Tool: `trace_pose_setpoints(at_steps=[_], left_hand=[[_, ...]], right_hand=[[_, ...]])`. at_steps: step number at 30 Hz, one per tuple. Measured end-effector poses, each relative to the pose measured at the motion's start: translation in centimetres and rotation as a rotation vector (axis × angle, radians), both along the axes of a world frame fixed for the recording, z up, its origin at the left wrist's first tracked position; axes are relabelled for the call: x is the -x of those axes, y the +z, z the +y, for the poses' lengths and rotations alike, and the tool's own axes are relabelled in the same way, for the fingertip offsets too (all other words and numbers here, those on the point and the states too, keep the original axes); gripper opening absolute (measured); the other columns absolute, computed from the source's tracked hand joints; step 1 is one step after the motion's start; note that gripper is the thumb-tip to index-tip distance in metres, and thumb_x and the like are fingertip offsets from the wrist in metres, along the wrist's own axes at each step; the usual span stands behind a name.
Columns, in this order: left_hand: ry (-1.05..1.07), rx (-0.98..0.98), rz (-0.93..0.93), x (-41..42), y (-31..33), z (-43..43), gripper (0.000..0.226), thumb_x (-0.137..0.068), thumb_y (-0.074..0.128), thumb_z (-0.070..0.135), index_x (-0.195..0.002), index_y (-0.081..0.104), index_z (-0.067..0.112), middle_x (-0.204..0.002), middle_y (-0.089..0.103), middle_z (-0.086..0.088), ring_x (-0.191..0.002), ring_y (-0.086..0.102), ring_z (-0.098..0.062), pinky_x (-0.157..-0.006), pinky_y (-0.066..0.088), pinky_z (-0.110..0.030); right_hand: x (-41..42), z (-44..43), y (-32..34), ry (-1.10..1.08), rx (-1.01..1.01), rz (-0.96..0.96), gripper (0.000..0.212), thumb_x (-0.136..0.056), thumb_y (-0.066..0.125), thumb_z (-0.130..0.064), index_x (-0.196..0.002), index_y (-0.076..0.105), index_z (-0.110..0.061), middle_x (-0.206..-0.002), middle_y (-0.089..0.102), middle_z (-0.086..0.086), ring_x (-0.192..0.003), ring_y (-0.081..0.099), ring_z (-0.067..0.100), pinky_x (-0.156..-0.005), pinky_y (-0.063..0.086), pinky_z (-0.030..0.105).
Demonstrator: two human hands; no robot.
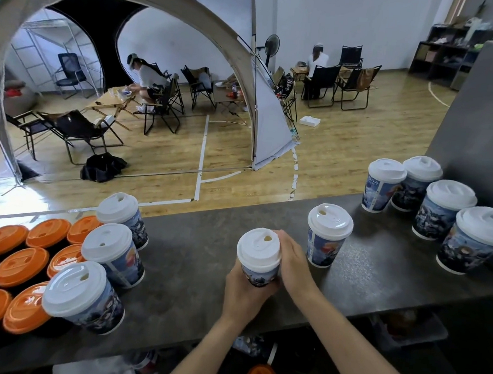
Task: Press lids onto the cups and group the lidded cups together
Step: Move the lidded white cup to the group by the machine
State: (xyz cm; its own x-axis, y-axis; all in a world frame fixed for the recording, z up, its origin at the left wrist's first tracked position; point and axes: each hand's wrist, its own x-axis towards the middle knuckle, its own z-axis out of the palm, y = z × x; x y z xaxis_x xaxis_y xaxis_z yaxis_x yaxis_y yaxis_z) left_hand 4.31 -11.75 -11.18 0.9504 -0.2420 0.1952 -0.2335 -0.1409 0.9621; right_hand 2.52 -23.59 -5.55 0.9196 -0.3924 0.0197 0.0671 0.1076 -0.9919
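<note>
Fingers (283, 243) of our right hand (294, 261) and left hand (242, 286) clasp the lidded cup (259, 275), just left of the lone cup (328, 236); uneven squeezing could buckle its wall and pop the lid (258, 246).

Bare counter (199, 256) lying free between left cup trio (112, 253) and held cup (259, 255); lone cup (326, 236) standing just right; four cups (445, 209) crowding far right.
</note>
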Motion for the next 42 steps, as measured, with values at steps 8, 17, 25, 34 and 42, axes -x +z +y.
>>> trace_pose_setpoints(at_steps=[8,17,25,34,42], left_hand=[[-0.143,-0.009,0.078,-1.4,-0.2,0.6,0.090,-0.059,0.095,0.026,-0.139,0.057,0.012,-0.130,0.071,0.007,-0.121,0.066,-0.007,-0.101,0.054,-0.026],[-0.061,0.014,-0.028,-1.0,-0.7,-0.1,0.086,-0.064,0.094,0.018,-0.141,0.056,0.014,-0.131,0.070,0.011,-0.123,0.065,-0.009,-0.102,0.054,-0.028],[-0.137,-0.032,-0.001,-1.6,-1.1,0.3,0.088,-0.065,0.095,0.028,-0.141,0.053,0.016,-0.136,0.067,0.007,-0.127,0.062,-0.011,-0.107,0.052,-0.036],[-0.174,-0.079,-0.023,-2.6,-1.2,0.8,0.082,-0.070,0.093,0.012,-0.141,0.053,0.012,-0.132,0.069,0.008,-0.124,0.065,-0.012,-0.105,0.054,-0.038],[-0.152,-0.053,-0.055,-2.8,-1.0,0.3,0.084,-0.068,0.096,0.025,-0.140,0.057,0.010,-0.133,0.069,0.005,-0.124,0.065,-0.014,-0.104,0.055,-0.040]], right_hand=[[-0.2,0.8,-1.2,-0.096,0.037,-0.068,0.038,-0.099,0.035,-0.033,-0.106,0.070,-0.022,-0.104,0.074,-0.007,-0.106,0.066,0.008,-0.091,0.051,0.021],[0.0,0.1,-0.1,-0.059,0.036,0.003,0.036,-0.107,0.037,-0.016,-0.104,0.072,-0.020,-0.104,0.075,-0.007,-0.100,0.066,0.003,-0.085,0.050,0.016],[-0.3,0.6,-0.5,-0.104,0.029,-0.025,0.038,-0.107,0.034,-0.022,-0.101,0.071,-0.023,-0.100,0.075,-0.010,-0.099,0.067,0.000,-0.083,0.049,0.012],[-0.4,-0.9,0.4,0.052,0.073,0.054,0.036,-0.109,0.033,-0.016,-0.103,0.069,-0.017,-0.099,0.071,-0.010,-0.090,0.064,-0.010,-0.074,0.046,0.005],[-0.5,0.5,-0.5,-0.058,0.110,-0.091,0.038,-0.100,0.035,-0.039,-0.113,0.063,-0.018,-0.109,0.069,-0.003,-0.102,0.064,0.000,-0.085,0.047,0.012]])
